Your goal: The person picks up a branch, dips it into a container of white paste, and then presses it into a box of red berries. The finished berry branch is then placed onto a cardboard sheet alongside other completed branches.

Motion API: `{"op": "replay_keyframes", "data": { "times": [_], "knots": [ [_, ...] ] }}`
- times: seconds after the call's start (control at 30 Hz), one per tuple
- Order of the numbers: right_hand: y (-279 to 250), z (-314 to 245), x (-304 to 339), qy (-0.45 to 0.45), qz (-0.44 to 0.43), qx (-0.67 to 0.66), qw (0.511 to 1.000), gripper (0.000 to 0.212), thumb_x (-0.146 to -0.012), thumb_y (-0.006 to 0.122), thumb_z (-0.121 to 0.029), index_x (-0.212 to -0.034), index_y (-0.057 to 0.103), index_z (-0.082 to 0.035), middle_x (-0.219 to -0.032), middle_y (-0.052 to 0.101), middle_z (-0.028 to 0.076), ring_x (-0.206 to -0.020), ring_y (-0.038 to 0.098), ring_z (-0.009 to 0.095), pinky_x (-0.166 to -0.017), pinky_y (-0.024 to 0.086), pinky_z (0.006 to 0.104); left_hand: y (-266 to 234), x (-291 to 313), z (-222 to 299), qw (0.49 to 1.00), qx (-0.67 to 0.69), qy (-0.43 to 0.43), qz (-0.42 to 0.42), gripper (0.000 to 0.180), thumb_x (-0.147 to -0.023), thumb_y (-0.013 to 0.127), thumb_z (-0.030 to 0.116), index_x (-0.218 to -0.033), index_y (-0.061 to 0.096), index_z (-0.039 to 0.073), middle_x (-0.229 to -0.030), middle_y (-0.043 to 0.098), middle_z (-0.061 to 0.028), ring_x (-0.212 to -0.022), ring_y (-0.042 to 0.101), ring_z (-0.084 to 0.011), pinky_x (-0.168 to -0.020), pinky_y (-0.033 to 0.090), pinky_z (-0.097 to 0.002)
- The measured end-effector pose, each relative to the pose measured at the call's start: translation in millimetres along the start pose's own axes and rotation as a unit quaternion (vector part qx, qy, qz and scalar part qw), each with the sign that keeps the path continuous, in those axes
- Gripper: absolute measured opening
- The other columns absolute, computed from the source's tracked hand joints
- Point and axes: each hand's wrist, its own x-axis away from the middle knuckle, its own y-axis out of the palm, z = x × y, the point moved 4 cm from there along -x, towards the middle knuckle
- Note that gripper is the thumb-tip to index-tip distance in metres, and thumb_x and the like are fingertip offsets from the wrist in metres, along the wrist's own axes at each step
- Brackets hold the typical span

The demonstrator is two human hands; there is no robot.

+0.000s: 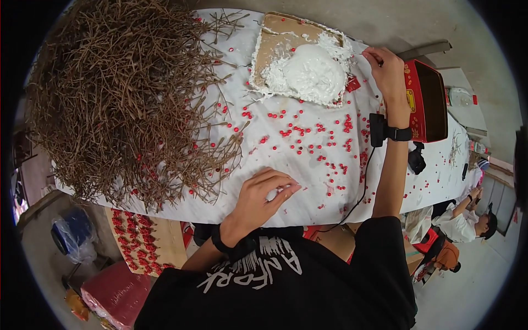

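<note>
Red beads (pixel 308 135) lie scattered across the white-covered surface (pixel 308 203) between both hands. Left hand (pixel 264 192) rests curled at the near edge, fingertips pinched on something small and white. Right hand (pixel 388 69) reaches far, fingers pinched beside the white paste mound (pixel 313 71); brown twigs (pixel 121 93) are heaped left.

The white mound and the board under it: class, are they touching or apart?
Touching. The head view shows the white mound sitting directly on the brown board, its ragged edges spread over the board with no gap.
</note>
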Motion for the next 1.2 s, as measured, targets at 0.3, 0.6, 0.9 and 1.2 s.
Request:
{"op": "replay_keyframes", "data": {
  "times": [0.3,0.6,0.9,1.2],
  "knots": [
    [-43,-2,14,-0.017,-0.008,0.103,0.994,0.017,-0.090,0.067,-0.011,-0.099,0.071,0.002,-0.084,0.070,0.014,-0.073,0.069,0.018,-0.068,0.052,0.0310,-2,1,3,1.000,0.005,-0.010,0.012,0.009,-0.085,0.073,0.003,-0.092,0.072,-0.002,-0.087,0.071,-0.0089,-0.072,0.061,-0.0150,-0.064,0.048,-0.0262],
    [-28,-16,20,0.197,0.029,-0.387,0.900,0.016,-0.090,0.068,-0.012,-0.098,0.074,0.001,-0.082,0.070,0.001,-0.066,0.057,0.007,-0.061,0.045,0.0218,-1,4,2,1.000,0.008,-0.020,0.008,0.007,-0.086,0.071,0.003,-0.091,0.072,-0.002,-0.085,0.070,-0.0076,-0.070,0.058,-0.0146,-0.063,0.046,-0.0266],
    [22,17,43,0.335,0.038,-0.441,0.832,0.015,-0.086,0.074,-0.012,-0.096,0.075,0.000,-0.080,0.069,0.002,-0.063,0.053,0.004,-0.057,0.041,0.0194,-2,4,3,1.000,0.004,-0.012,0.016,0.006,-0.088,0.068,0.003,-0.090,0.073,-0.001,-0.083,0.070,-0.0061,-0.069,0.057,-0.0137,-0.060,0.044,-0.0265],
    [7,8,47,0.315,0.067,-0.238,0.917,0.018,-0.083,0.076,-0.014,-0.086,0.075,0.004,-0.069,0.069,0.006,-0.053,0.057,0.006,-0.050,0.044,0.0222,-2,4,1,1.000,0.007,-0.019,0.014,0.007,-0.088,0.068,0.004,-0.087,0.073,0.000,-0.079,0.070,-0.0051,-0.066,0.056,-0.0130,-0.058,0.043,-0.0262]
  ]
}}
